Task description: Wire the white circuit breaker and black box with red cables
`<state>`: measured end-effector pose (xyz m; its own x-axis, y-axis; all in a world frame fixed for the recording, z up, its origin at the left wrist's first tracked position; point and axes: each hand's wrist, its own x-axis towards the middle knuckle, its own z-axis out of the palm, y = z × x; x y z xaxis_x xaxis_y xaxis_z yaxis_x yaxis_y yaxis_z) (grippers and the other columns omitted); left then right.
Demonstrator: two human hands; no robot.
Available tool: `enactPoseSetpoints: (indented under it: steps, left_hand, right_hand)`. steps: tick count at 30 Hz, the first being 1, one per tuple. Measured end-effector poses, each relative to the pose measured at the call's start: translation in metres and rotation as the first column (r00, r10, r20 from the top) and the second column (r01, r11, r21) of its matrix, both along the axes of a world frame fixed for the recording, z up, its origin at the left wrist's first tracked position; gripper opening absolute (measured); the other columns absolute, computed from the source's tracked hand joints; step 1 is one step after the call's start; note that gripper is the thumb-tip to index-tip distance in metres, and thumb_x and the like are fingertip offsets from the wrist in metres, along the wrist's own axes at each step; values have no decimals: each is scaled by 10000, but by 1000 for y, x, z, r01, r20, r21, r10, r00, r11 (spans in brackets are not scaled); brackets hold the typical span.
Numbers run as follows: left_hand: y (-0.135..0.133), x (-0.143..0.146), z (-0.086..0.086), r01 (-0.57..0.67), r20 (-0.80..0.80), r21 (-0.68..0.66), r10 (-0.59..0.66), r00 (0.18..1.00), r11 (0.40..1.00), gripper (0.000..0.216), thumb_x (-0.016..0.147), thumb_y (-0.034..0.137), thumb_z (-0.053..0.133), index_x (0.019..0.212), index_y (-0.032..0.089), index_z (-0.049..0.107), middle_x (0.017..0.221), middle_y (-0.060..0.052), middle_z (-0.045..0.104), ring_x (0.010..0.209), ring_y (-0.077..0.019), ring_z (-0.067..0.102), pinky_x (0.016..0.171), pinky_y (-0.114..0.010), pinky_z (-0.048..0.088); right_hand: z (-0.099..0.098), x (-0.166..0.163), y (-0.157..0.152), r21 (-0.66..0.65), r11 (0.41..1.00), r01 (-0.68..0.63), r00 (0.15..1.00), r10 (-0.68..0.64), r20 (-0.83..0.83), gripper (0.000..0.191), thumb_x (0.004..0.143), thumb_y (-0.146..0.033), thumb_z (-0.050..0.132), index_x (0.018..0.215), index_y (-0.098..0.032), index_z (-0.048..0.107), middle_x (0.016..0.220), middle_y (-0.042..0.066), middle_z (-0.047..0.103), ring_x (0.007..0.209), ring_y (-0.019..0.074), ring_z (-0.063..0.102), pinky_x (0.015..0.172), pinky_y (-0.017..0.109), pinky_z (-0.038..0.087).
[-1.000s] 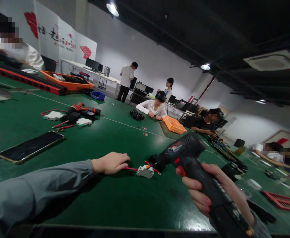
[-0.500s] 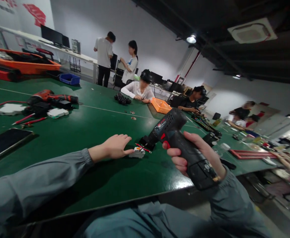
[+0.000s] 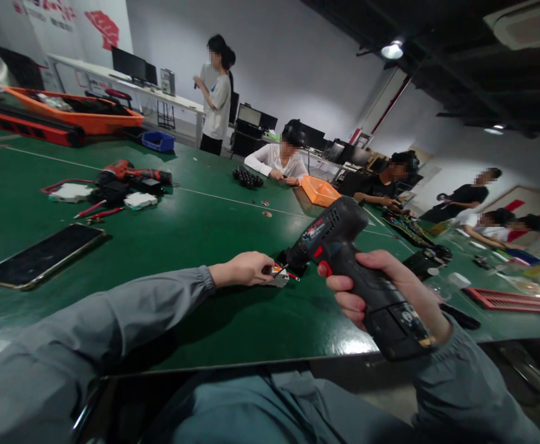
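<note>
My right hand (image 3: 404,290) is wrapped round the grip of a black cordless drill (image 3: 337,225) with a red trigger. The drill points down and left, its thin bit reaching a small white circuit breaker (image 3: 279,279) on the table. Whether the bit touches a screw I cannot tell. My left hand (image 3: 245,268) has its fingers curled on the breaker's left end, hiding part of it. Red test-lead-like pieces (image 3: 293,275) lie by the breaker, beside a dark object (image 3: 300,266) partly behind the drill's nose.
On the green table (image 3: 196,246) lie a phone (image 3: 43,256), a red-and-black power drill (image 3: 126,176), white breakers (image 3: 71,192), and an orange basket (image 3: 80,123). Co-workers sit across, near an orange tray (image 3: 319,191). A red slotted strip (image 3: 515,300) lies at right.
My left hand, spread beside the breaker before, has closed on it. The view has swung left, so things appear further right. The right hand still holds the drill over the breaker.
</note>
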<state>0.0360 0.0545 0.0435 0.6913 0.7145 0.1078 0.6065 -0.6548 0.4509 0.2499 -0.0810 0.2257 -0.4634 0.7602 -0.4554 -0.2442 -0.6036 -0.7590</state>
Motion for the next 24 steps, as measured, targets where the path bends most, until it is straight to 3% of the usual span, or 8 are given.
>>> enactPoseSetpoints:
  steps: [10,18,24]
  left_hand:
    - [-9,-6,-11,47,121,133,-63,991,990,334,881,500,594,904,174,663,783,-24,658,667,-135,567,562,-234,283]
    - [-12,-2,-8,-59,49,51,56,997,997,393,851,566,609,869,183,691,723,-5,650,619,-135,568,544,-236,289]
    - [-17,0,-2,-65,62,72,61,996,995,316,860,475,609,901,181,718,828,-32,711,706,-162,625,604,-239,340]
  right_hand:
    - [-7,-9,7,-11,998,57,998,-57,14,253,821,-286,549,936,-75,628,685,28,605,506,111,569,480,224,528]
    - [-18,-19,15,-16,999,50,998,-49,35,263,923,-263,432,923,-73,613,683,34,613,514,119,594,490,227,546]
    - [-20,-21,15,-13,999,51,996,-49,79,253,942,-268,441,910,-80,608,685,30,619,509,117,599,486,229,553]
